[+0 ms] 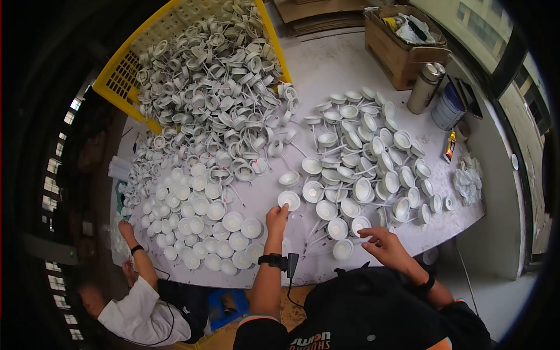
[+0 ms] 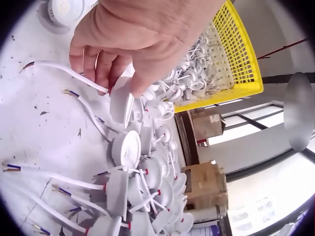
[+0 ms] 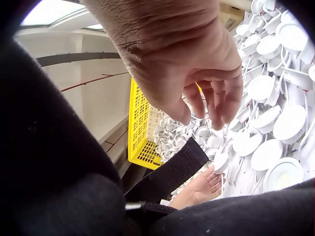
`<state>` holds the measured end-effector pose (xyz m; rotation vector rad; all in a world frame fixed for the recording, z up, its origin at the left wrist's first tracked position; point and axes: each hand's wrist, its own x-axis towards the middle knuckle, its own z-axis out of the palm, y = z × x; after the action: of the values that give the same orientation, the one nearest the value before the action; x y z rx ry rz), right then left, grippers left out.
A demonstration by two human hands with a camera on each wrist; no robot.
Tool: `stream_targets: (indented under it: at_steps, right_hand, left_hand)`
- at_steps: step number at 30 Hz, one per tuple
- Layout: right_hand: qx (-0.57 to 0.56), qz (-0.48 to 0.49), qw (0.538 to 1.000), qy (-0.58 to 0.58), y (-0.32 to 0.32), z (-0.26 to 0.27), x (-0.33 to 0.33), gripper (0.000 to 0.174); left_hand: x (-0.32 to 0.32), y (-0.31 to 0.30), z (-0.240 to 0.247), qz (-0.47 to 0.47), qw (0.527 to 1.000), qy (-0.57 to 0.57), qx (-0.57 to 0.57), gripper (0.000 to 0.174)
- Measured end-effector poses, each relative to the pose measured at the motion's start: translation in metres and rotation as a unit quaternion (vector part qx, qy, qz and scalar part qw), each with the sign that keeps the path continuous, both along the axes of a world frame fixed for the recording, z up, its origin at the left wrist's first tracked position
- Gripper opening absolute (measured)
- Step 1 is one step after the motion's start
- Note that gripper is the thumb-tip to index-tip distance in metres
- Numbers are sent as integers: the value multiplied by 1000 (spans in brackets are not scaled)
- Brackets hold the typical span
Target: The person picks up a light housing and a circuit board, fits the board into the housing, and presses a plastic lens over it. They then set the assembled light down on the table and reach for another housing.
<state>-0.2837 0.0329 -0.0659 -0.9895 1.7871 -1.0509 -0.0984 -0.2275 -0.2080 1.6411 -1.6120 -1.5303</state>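
My left hand (image 1: 276,221) pinches a white round LED downlight (image 2: 119,103) at its edge, thumb on one face and fingers behind. A white cable with bare coloured wire ends trails from that downlight in the left wrist view. My right hand (image 3: 197,73) holds nothing, its fingers loosely bent. In the head view it hovers beside a downlight (image 1: 360,225) at the near edge of the right-hand group. Many more downlights (image 1: 350,208) with cables lie about both hands, and a closely laid group (image 1: 198,224) spreads to the left.
A yellow crate (image 1: 105,87) spills a heap of white rings (image 1: 204,81) onto the table. Another person (image 1: 143,309) works at the left. A cardboard box (image 1: 402,49), a flask (image 1: 426,87), a blue-white tin (image 1: 448,108) and a crumpled plastic bag (image 1: 468,179) stand along the right.
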Motion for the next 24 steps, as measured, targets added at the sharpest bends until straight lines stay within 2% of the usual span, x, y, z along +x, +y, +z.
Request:
stream_targets:
  at_steps: [1, 3, 7, 10, 11, 13, 15, 16, 17, 21, 23, 24]
  right_hand:
    - [-5, 2, 1000, 3, 0, -2, 1, 30]
    - [16, -16, 1000, -15, 1, -7, 1, 30]
    - [30, -18, 999, -3, -6, -7, 6, 31]
    - [33, -14, 999, 2, -12, -10, 7, 29]
    - [39, -15, 999, 6, -14, -11, 7, 29]
    - [43, -14, 999, 3, -18, -13, 7, 28]
    - [55, -6, 998, 4, -22, -13, 6, 28]
    - [55, -6, 998, 5, -25, -12, 6, 28]
    - [58, 1, 998, 12, -28, -11, 6, 28]
    - [32, -3, 999, 41, -29, -18, 3, 27]
    - [35, -9, 998, 47, -30, -16, 0, 27]
    - [38, -10, 998, 52, -29, -15, 0, 27]
  left_hand:
    - [-2, -7, -15, 2, 1000, 3, -5, 30]
    - [-6, -13, -39, -49, 993, -96, -51, 37]
    - [-16, -8, -17, -75, 990, -103, -53, 40]
    - [-13, -11, -6, -117, 950, -242, -162, 45]
    - [-11, -18, -7, -114, 950, -243, -163, 45]
    - [-3, -33, -5, -29, 952, -143, -270, 49]
    - [-2, -63, 5, -25, 950, -100, -294, 51]
    - [-4, -78, 13, 83, 988, 24, -130, 49]
    - [-6, -92, 20, 185, 971, 146, 41, 47]
    - [-20, -136, 27, 212, 963, 146, 77, 47]
    - [-25, -152, 20, 175, 973, 119, 91, 42]
    - [-25, -157, 17, 171, 971, 133, 98, 31]
